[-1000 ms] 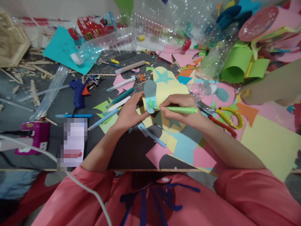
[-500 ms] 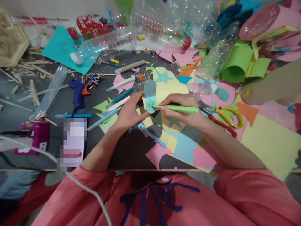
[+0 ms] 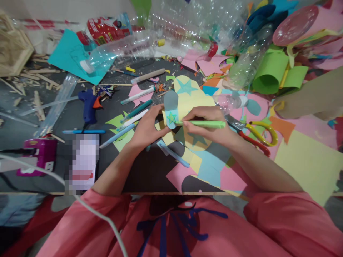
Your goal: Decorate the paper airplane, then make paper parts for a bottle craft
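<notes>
My right hand [image 3: 207, 123] is closed around a light green marker [image 3: 209, 124], its tip at the edge of a small paper cutout [image 3: 171, 117]. A green star is drawn on the cutout's light blue lower part; the upper part is grey. With thumb and fingers, my left hand [image 3: 147, 128] grips the cutout by its left side. Behind it lies a larger yellow paper shape [image 3: 191, 96] bearing a blue-green star [image 3: 187, 87]. Several markers lie by my left hand, among them a dark teal marker [image 3: 138, 110]. A light blue marker [image 3: 174, 153] rests below the cutout.
Scissors [image 3: 257, 135] with red and yellow handles lie right of my right hand. A blue glue gun [image 3: 88, 106], a phone [image 3: 84, 160] and a purple box [image 3: 37, 157] are at the left. Plastic bottles [image 3: 118, 50] line the back. Green paper rolls [image 3: 270, 71] stand right.
The marker tip has shifted very slightly at the cutout's lower right edge. Otherwise both hands and the cutout stay in place.
</notes>
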A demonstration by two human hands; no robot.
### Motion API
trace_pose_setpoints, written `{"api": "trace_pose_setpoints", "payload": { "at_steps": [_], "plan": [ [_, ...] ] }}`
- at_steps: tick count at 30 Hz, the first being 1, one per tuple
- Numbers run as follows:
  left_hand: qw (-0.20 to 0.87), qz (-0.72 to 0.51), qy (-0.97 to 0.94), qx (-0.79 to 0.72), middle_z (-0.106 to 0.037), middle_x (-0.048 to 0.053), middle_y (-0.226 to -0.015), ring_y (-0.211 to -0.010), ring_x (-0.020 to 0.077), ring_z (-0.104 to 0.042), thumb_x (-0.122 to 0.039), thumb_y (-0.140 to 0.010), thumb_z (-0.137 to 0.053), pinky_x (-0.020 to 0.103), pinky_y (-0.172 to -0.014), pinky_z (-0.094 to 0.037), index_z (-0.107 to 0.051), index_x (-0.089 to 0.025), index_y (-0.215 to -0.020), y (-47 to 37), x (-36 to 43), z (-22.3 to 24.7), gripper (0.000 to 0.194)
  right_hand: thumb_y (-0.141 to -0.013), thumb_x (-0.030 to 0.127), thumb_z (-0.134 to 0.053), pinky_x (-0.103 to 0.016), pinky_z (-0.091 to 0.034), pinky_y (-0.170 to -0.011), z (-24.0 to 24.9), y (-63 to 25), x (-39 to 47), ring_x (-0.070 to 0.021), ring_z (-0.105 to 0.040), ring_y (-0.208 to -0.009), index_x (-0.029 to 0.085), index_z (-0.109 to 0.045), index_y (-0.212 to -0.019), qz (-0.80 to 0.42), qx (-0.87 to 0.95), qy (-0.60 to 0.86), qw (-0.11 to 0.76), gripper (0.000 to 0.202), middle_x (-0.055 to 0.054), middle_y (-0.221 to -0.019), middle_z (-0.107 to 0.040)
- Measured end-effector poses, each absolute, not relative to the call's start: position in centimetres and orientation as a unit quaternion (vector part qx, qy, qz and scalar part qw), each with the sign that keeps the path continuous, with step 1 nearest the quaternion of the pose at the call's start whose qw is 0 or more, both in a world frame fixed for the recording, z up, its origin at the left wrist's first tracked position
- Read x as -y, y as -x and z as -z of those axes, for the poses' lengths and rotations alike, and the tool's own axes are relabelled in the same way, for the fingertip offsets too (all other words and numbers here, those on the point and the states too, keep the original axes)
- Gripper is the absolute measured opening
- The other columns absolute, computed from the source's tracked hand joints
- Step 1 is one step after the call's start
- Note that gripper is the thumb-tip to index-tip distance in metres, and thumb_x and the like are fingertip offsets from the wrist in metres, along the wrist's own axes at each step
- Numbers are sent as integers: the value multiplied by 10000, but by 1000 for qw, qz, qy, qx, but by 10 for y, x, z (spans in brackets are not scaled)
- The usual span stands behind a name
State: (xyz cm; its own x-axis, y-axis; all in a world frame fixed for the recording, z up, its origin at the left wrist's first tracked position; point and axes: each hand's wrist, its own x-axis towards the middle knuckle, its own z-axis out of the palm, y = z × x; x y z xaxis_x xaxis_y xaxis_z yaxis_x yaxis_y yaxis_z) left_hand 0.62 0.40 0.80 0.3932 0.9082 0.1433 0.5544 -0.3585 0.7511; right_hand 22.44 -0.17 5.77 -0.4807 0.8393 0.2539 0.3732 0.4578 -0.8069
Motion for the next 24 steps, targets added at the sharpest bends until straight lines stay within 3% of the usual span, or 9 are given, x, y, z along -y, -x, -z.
{"api": "trace_pose_setpoints", "payload": {
  "at_steps": [5,13,24],
  "plan": [
    [312,-277,-771,-482,-633,113,-1290,-1156,286,-635,-344,-806,-689,378,-969,-513,-512,-192,-1277,-6,-4,-8,525,-897,308,-609,-217,-406,-511,-56,-225,3,-94,-552,-540,185,-658,-777,-354,774,398,343,179,17,-638,-654],
    [312,-274,-771,-483,-625,113,-1303,-1173,278,-620,-350,-803,-688,359,-967,-508,-511,-182,-1277,-6,-3,-9,533,-885,285,-605,-228,-430,-537,-57,-225,1,-103,-567,-550,193,-629,-699,-342,788,381,342,209,12,-621,-657],
    [316,-272,-769,-485,-632,105,-1286,-1151,279,-629,-328,-790,-698,377,-970,-509,-509,-196,-1278,-6,-3,-8,540,-912,389,-587,-241,-430,-523,-57,-225,3,-110,-560,-545,200,-641,-736,-358,775,407,324,264,4,-629,-662]
  ]
}}
